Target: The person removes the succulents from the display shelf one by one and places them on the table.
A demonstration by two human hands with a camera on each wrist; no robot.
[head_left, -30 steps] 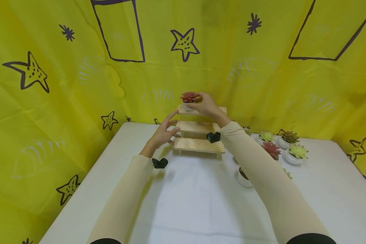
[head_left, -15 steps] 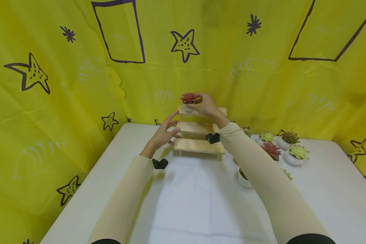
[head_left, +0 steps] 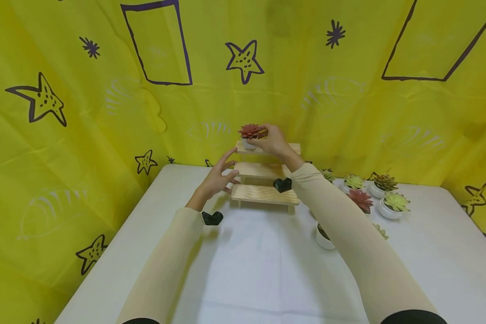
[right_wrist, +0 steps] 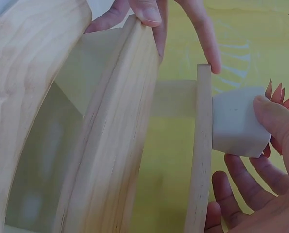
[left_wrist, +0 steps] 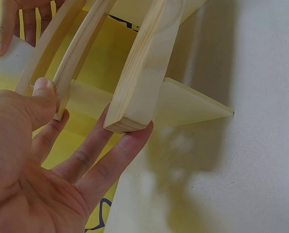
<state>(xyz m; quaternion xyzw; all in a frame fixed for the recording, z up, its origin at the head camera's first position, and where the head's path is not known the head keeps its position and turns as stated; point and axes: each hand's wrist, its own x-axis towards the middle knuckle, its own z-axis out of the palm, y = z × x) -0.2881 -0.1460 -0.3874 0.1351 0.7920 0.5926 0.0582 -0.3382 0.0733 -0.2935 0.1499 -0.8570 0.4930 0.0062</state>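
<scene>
My right hand (head_left: 273, 140) pinches a small white pot with a red succulent (head_left: 249, 131) by thumb and fingers. In the right wrist view the base of this white pot (right_wrist: 236, 121) sits against the top shelf, near its left end. The shelf belongs to a three-tier wooden stand (head_left: 265, 193) at the back of the table. My left hand (head_left: 216, 180) rests at the stand's left side, fingers spread. Seen from the left wrist, its thumb (left_wrist: 44, 90) touches the middle shelf's end, while fingertips (left_wrist: 134, 138) reach the lowest shelf's corner.
On the right stand several potted succulents, among them a red one (head_left: 360, 200), a light green one (head_left: 394, 204) and a dark one (head_left: 384, 182). A white pot (head_left: 325, 238) is partly behind my right sleeve. A yellow patterned curtain (head_left: 202, 103) hangs behind the white table (head_left: 243, 279).
</scene>
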